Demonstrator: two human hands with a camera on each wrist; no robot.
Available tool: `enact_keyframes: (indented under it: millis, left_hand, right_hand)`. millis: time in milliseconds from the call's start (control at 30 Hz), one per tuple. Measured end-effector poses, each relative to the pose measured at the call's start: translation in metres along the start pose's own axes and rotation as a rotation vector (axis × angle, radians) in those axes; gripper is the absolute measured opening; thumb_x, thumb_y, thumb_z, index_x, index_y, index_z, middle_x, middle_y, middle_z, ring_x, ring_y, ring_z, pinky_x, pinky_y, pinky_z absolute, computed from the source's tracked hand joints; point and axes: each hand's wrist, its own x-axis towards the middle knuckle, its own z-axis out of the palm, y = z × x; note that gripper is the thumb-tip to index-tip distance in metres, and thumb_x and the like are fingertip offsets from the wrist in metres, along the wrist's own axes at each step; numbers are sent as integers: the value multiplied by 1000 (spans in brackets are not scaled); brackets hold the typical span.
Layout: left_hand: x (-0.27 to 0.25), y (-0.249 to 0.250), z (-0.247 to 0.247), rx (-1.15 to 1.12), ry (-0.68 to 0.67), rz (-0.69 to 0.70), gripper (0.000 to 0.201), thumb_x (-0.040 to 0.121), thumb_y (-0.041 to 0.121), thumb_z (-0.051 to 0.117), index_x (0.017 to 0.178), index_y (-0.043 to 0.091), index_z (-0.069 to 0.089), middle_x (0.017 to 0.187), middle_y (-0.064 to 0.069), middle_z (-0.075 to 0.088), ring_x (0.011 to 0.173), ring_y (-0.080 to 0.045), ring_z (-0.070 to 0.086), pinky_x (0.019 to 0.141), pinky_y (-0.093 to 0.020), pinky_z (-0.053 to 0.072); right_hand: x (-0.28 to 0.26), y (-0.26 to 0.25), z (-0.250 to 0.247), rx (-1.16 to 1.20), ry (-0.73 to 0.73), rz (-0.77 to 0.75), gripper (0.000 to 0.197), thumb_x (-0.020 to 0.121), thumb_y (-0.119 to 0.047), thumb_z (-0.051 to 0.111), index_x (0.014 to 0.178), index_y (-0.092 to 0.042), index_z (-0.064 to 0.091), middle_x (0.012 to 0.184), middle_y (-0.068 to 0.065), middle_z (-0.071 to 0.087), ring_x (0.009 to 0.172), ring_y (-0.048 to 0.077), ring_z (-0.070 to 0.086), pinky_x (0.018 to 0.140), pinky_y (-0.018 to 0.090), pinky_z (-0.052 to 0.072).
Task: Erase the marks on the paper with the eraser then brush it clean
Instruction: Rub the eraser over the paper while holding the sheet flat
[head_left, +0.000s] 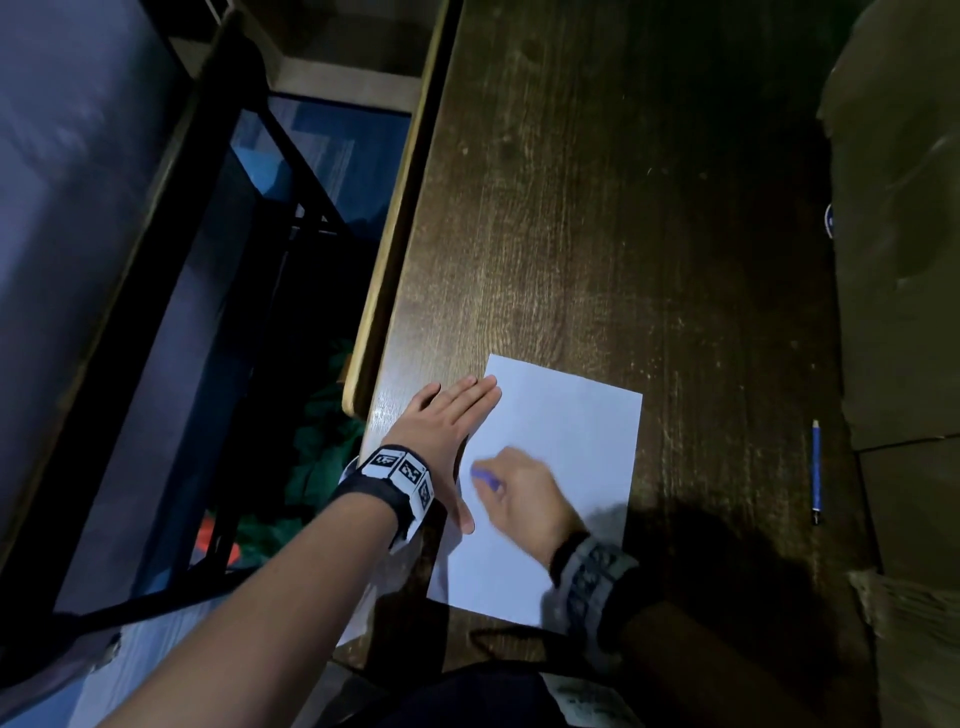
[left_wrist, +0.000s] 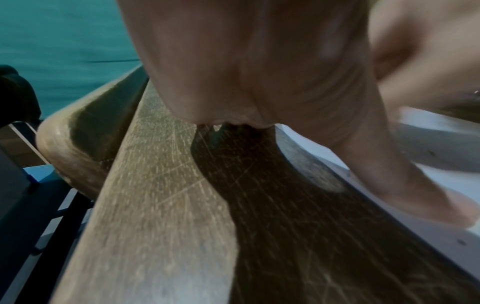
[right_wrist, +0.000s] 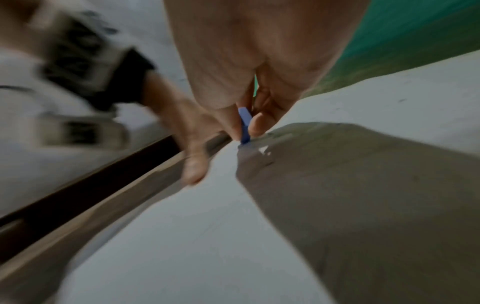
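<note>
A white sheet of paper (head_left: 566, 441) lies on the dark wooden table (head_left: 597, 208). My left hand (head_left: 447, 431) lies flat with straight fingers on the paper's left edge, its thumb (left_wrist: 405, 185) pressed on the sheet (left_wrist: 441, 232). My right hand (head_left: 514, 483) pinches a small blue eraser (head_left: 480, 475) between thumb and fingers, its tip touching the paper (right_wrist: 182, 236) close to the left thumb. In the right wrist view the eraser (right_wrist: 245, 125) stands upright against the sheet, and the picture is blurred. No marks on the paper can be made out.
A blue pencil (head_left: 816, 470) lies on the table to the right of the paper. The table's left edge (head_left: 395, 234) runs close beside my left hand, with a black chair frame (head_left: 171, 260) and green cloth (head_left: 322, 457) below it.
</note>
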Motion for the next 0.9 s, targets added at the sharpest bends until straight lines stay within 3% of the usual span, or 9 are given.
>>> enact_keyframes:
  millis: [67,100,267,467,600,667,767,833,900]
  left_hand:
    - [0,1,0,13,3,-8,171,37,89,76,157,24,-25,164,11,-30,151,-11,-26,124,-43,-10]
    - [1,0,0,10,1,-4,171,37,89,76,157,24,-25,164,11,-30,151,-11,-27,124,-43,-10]
    - [-1,-2,-2,-26,-8,16,171,35,88,77,159,25,-21,165,12,-29,151,-10,-25,124,-42,-10]
    - [2,-2,1,5,1,-1,173,34,94,72,156,24,-28,163,11,-33,150,-10,-28,124,-43,-10]
    - [1,-4,1,-19,3,11,172,32,92,74,158,25,-22,164,11,-30,150,-8,-26,124,-41,-12]
    - [1,-3,2,-22,6,10,172,32,92,73,158,26,-24,164,12,-31,150,-8,-26,124,-42,-11]
    - [2,-3,3,-1,13,0,172,34,93,73,157,25,-26,163,11,-32,151,-9,-26,124,-43,-11]
    - [1,-2,3,9,14,1,173,33,94,72,157,24,-27,163,11,-32,151,-10,-26,123,-42,-13]
    - [2,-3,3,-1,8,2,173,33,93,72,157,24,-26,164,11,-31,151,-10,-26,123,-41,-13]
  right_hand:
    - [-9,-2,-4,-22,-181,-77,16,93,-27,51,79,-24,59,74,-9,41,68,13,50,69,33,48]
    - [-1,2,-10,-38,-165,-86,16,93,-25,53,80,-22,62,75,-7,45,69,15,51,70,33,48]
    - [32,19,-27,-20,243,179,14,95,-28,58,103,-25,68,94,1,60,82,19,60,77,32,52]
    - [-3,-1,-12,0,-170,-59,14,92,-27,54,80,-25,62,76,-6,46,70,15,51,71,34,49]
    - [35,17,-31,-9,164,133,15,94,-29,59,102,-23,70,90,-1,58,77,18,60,77,31,51]
    - [32,18,-20,24,250,192,13,94,-33,57,101,-28,68,92,-2,59,76,18,61,75,34,55]
    - [3,4,2,-11,40,68,13,94,-34,50,83,-27,54,79,-4,49,67,18,55,68,38,54]
    - [-8,2,-2,-27,-133,-7,15,94,-32,51,85,-23,60,79,-3,50,69,17,54,69,39,52]
    - [2,10,-15,-39,-97,-13,16,94,-30,54,91,-23,68,82,0,54,72,18,55,74,38,52]
